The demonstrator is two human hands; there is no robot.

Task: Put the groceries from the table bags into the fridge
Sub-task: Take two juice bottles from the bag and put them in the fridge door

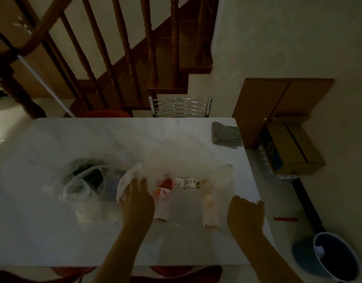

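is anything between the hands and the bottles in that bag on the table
Yes: the thin plastic bag lies over the bottles. The left hand is at the bag's left edge and the right hand hovers open to its right. Neither touches a bottle. The fridge is out of view.

Readable only: Chinese characters "白开" on white-labelled bottle (192,183) lying in clear bag (182,160) on bench (74,135). Neighbouring bottle labels too blurred to read.
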